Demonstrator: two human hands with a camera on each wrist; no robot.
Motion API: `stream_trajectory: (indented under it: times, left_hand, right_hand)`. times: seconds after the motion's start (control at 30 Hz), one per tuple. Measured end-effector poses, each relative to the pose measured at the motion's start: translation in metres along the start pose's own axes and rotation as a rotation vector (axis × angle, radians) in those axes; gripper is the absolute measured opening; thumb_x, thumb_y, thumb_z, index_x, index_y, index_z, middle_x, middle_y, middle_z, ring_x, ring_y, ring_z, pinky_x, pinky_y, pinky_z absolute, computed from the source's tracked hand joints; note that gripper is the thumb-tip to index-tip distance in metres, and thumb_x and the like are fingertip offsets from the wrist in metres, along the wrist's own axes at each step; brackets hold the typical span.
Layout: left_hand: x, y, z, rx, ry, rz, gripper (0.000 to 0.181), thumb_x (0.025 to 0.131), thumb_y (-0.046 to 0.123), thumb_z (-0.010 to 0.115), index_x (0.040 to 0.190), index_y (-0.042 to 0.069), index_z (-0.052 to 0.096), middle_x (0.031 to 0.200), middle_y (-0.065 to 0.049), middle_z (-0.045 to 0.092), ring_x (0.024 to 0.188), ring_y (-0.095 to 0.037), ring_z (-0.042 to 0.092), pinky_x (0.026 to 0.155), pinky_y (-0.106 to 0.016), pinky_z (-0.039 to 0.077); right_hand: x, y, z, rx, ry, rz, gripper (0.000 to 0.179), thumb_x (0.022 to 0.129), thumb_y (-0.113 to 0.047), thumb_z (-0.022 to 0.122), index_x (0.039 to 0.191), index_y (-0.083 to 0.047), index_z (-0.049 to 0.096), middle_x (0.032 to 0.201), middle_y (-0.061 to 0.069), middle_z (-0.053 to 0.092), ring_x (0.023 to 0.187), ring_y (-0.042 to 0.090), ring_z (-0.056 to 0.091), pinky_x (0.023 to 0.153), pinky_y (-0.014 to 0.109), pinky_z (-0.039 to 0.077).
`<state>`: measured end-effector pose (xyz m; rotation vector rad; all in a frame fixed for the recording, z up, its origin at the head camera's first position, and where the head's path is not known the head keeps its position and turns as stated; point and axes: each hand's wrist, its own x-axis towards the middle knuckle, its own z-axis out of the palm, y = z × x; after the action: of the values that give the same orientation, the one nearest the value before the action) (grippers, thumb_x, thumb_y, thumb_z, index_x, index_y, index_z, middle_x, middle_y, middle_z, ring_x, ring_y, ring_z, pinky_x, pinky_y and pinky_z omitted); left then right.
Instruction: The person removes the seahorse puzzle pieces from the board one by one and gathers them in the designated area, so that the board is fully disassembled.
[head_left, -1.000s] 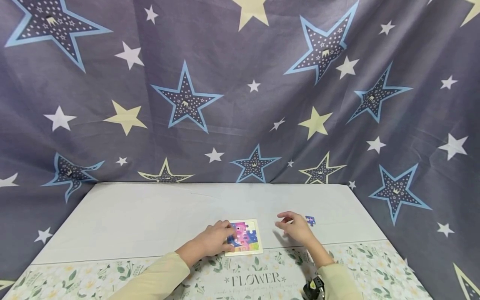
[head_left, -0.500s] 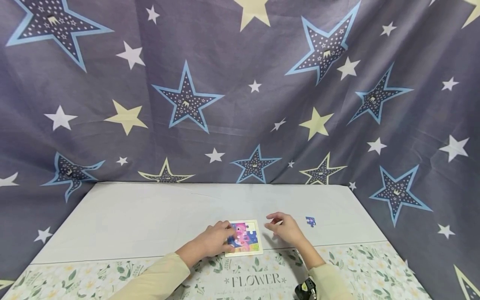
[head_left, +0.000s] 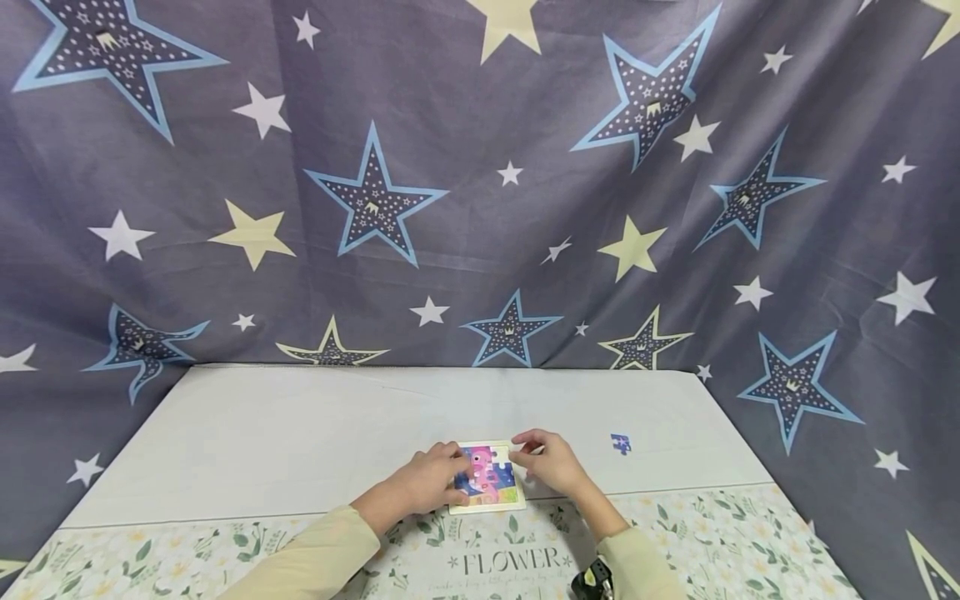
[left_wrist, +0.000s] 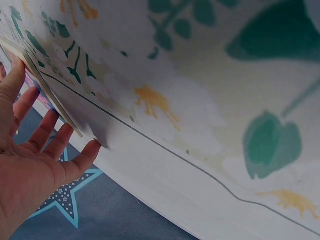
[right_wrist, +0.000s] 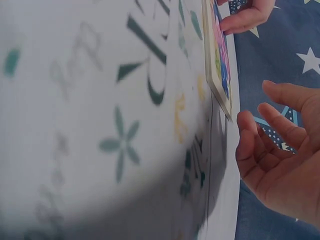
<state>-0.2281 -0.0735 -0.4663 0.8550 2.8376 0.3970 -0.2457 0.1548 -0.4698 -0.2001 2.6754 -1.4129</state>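
Note:
A small jigsaw puzzle with a pink figure on blue (head_left: 486, 475) lies in a pale frame (head_left: 487, 507). White backing shows at its upper right corner. My left hand (head_left: 427, 479) rests over the frame's left side; in the left wrist view the thumb lies on the edge and the other fingers spread around it. Just beyond the right edge hovers my right hand (head_left: 553, 462). In the right wrist view its fingers (right_wrist: 250, 142) curl loosely, thumb and forefinger stand apart, and no piece shows between them. A loose blue puzzle piece (head_left: 620, 443) lies farther right.
The white table top (head_left: 300, 433) has a flower-printed cloth (head_left: 187, 554) along its near side. A dark curtain with stars (head_left: 450, 167) hangs behind and beside it. A small black device (head_left: 594, 579) is at the right wrist.
My right hand has moved left, away from the loose blue piece, up to the frame's right edge. The left hand and the puzzle have stayed in place.

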Motion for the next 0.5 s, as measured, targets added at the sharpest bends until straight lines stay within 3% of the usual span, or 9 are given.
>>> stream_trajectory:
  times: [0.5]
  left_hand:
    - [-0.001, 0.0, -0.002, -0.027, -0.02, -0.006, 0.037, 0.085, 0.045, 0.063, 0.113, 0.022, 0.061, 0.118, -0.001, 0.051, 0.109, -0.018, 0.047, 0.095, -0.045, 0.042]
  right_hand:
    - [0.001, -0.005, 0.013, -0.011, -0.033, 0.006, 0.029, 0.087, -0.02, 0.066, 0.111, -0.003, 0.062, 0.089, 0.009, 0.059, 0.062, 0.013, 0.056, 0.056, 0.028, 0.051]
